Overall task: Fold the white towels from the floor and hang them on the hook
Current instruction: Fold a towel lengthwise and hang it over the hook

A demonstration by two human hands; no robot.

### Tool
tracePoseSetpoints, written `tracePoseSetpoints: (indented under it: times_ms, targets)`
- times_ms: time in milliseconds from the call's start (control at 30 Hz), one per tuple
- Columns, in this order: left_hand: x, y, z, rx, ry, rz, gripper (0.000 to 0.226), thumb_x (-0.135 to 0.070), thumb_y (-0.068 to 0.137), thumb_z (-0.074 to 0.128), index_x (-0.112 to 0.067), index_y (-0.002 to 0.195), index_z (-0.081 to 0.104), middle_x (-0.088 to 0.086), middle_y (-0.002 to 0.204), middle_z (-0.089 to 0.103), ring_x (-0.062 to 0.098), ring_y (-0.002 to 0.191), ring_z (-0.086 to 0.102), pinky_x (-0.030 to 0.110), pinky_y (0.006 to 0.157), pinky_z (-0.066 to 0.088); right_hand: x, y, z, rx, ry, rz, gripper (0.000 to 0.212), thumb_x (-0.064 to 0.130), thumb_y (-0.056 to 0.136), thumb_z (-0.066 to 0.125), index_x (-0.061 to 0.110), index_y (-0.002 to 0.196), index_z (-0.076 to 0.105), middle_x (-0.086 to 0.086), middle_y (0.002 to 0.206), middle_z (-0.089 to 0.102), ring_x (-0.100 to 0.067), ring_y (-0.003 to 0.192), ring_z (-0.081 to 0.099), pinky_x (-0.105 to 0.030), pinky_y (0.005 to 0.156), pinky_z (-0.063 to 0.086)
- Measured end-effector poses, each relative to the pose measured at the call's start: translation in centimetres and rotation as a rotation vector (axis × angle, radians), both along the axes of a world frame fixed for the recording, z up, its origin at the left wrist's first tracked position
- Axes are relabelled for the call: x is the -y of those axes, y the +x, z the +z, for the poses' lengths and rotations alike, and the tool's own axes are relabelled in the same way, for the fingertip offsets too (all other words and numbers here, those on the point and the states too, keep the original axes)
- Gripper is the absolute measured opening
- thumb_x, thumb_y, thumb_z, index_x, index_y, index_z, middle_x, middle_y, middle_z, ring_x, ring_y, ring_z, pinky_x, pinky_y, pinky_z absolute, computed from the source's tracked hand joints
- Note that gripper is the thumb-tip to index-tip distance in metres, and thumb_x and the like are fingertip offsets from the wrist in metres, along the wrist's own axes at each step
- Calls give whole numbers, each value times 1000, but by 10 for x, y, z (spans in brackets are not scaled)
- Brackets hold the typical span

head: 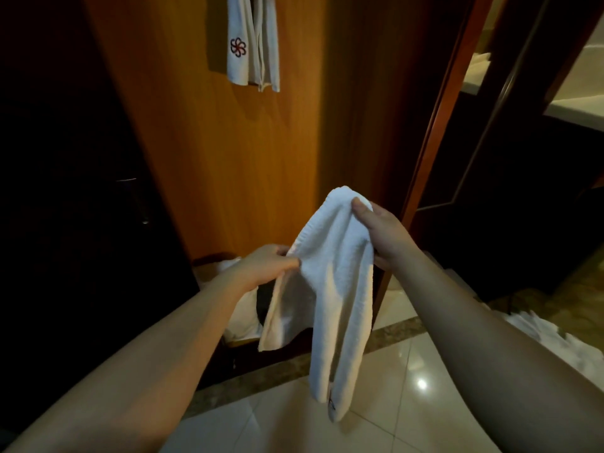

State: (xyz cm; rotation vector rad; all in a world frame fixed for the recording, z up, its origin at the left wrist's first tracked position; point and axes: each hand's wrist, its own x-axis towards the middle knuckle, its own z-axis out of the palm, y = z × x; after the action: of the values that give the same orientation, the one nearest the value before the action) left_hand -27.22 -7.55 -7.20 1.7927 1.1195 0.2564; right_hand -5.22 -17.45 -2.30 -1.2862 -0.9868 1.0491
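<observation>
Two hands hold one white towel up in the air in front of a wooden door. The right hand grasps the towel's top fold, its thumb pressed on the near side of the cloth and its fingers curled behind it. The left hand pinches the towel's left edge lower down, fingers closed on a gathered bit of cloth. From these two grips the towel droops in long folds, its lowest end hanging over the glossy tiled floor.

Behind the left hand, low against the door, sits what may be a basket with more white cloth in it; the light there is too dim to be sure. High on the door hangs another white towel, marked with a red flower emblem; whatever holds it lies above the frame. At the right edge, a blurred heap of white cloth lies on the floor.
</observation>
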Motion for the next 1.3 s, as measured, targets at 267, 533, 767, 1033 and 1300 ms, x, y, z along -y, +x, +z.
tracePoseSetpoints:
  times_ms: [267, 533, 767, 1033, 1300]
  targets:
    - [-7, 2, 11, 285, 22, 143, 14, -44, 96, 56, -41, 101, 69, -7, 92, 76, 16, 86, 74, 37, 77, 55, -2, 36, -5, 218, -36, -119, 39, 60, 78, 69, 36, 108, 73, 7, 106, 77, -18, 97, 75, -41, 86, 60]
    - [-26, -16, 45, -197, 374, -108, 26, -42, 88, 72, -24, 107, 69, -3, 100, 71, 14, 84, 69, 29, 64, 52, -2, 37, 16, 423, 17, -327, 40, 72, 77, 56, 45, 106, 64, 12, 104, 72, -12, 97, 69, -41, 87, 58]
    - [-68, -80, 42, -586, 614, 58, 40, -41, 100, 53, -8, 118, 66, 9, 107, 63, 28, 97, 59, 37, 74, 48, -7, 44, 35, 411, 92, -474, 47, 56, 95, 57, 26, 129, 63, 6, 120, 70, -19, 114, 66, -40, 93, 56]
    - [-85, -113, 84, -327, 743, 350, 30, -37, 104, 43, -18, 105, 66, -2, 84, 61, 17, 75, 58, 36, 64, 51, -6, 47, 77, 334, 125, -662, 46, 53, 94, 59, 23, 128, 65, 1, 120, 70, -20, 110, 67, -49, 99, 55]
    - [-75, -96, 158, 51, 630, 232, 23, -37, 98, 60, -20, 84, 65, 0, 76, 65, 18, 67, 63, 30, 53, 45, 9, 65, 131, 286, 149, -826, 19, 52, 93, 61, 37, 101, 69, 7, 99, 72, -13, 90, 71, -41, 84, 61]
